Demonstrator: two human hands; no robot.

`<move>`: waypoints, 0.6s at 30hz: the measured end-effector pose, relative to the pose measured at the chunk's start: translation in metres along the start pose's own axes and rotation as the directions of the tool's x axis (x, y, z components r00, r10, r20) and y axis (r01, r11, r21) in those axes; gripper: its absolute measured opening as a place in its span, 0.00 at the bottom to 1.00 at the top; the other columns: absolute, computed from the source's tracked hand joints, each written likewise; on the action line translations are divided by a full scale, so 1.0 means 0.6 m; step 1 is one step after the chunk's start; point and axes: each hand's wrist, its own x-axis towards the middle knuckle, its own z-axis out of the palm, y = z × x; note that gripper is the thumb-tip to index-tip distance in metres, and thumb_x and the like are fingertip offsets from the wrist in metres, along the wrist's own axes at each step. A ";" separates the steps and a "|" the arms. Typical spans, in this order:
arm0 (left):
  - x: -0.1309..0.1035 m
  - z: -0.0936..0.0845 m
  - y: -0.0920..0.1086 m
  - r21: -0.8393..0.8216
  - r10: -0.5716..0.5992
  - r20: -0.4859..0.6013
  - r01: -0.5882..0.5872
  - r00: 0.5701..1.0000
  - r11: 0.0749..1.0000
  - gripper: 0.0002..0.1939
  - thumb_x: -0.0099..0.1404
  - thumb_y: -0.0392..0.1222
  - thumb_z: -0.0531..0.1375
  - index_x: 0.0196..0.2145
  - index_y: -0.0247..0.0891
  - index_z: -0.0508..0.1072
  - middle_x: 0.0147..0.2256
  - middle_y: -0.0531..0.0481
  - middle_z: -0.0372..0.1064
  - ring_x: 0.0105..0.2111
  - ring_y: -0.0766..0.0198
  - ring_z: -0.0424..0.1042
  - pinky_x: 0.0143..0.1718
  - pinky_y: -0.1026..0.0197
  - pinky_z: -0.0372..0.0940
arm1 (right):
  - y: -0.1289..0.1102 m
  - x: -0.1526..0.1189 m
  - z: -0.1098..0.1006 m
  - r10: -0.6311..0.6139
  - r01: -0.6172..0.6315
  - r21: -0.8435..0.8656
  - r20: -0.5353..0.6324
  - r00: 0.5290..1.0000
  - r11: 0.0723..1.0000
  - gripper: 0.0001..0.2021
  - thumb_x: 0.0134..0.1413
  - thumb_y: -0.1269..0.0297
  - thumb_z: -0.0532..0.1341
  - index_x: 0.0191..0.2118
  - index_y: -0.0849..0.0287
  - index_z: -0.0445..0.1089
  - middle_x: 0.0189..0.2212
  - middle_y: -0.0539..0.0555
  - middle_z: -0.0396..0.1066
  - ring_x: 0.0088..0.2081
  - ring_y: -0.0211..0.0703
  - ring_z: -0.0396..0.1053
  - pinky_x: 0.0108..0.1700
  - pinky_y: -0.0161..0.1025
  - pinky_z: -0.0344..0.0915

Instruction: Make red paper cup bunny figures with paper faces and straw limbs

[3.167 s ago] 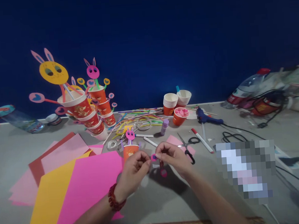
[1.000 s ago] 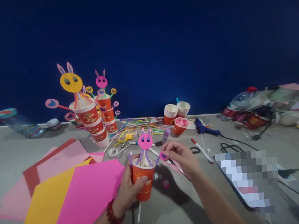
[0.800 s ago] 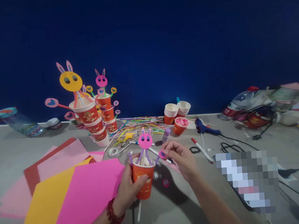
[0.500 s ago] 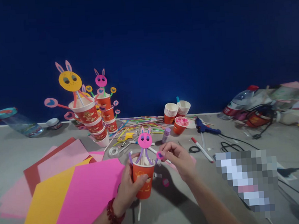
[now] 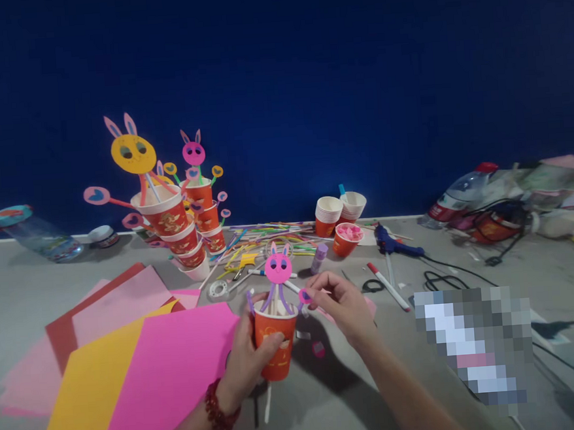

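Note:
My left hand (image 5: 252, 355) is wrapped round an orange paper cup (image 5: 276, 347), its thumb across the front. Out of the cup rises a pink paper bunny face (image 5: 278, 268) with ears, on a stick, with purple pipe cleaners (image 5: 286, 300) bent over the rim. At the cup's right side my right hand (image 5: 340, 303) pinches a small pink paper disc (image 5: 304, 296) with a purple mark, at the end of a purple pipe cleaner. Another small pink disc (image 5: 319, 349) lies on the table to the right of the cup.
Stacked cup bunnies (image 5: 164, 217) stand at the back left. Coloured paper sheets (image 5: 165, 374) cover the left front. Behind are pipe cleaners (image 5: 268, 232), a glue stick (image 5: 319, 258), a cup of pink scraps (image 5: 348, 239), a glue gun (image 5: 397, 243) with its cord, and a red-capped marker (image 5: 389, 288).
The pinched disc and the fingers of my right hand have shifted very slightly left. My left hand keeps its hold on the cup.

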 end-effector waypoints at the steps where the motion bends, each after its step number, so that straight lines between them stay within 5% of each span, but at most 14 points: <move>1: 0.000 0.000 0.000 -0.005 -0.001 0.004 0.001 1.000 1.000 0.38 0.59 0.50 0.66 0.63 0.39 0.59 0.51 0.41 0.73 0.46 0.52 0.75 0.46 0.54 0.72 | 0.000 0.000 -0.001 -0.003 0.003 -0.010 -0.001 1.000 1.000 0.19 0.46 0.48 0.73 0.26 0.57 0.69 0.31 0.52 0.73 0.27 0.40 0.68 0.30 0.38 0.66; 18: 0.002 -0.001 0.001 -0.018 0.015 0.003 -0.015 1.000 1.000 0.39 0.59 0.52 0.67 0.63 0.40 0.59 0.51 0.41 0.73 0.46 0.51 0.75 0.47 0.53 0.71 | 0.014 -0.003 -0.002 -0.027 0.031 -0.101 0.044 0.999 0.994 0.18 0.51 0.49 0.71 0.31 0.56 0.67 0.31 0.51 0.73 0.29 0.41 0.70 0.31 0.38 0.68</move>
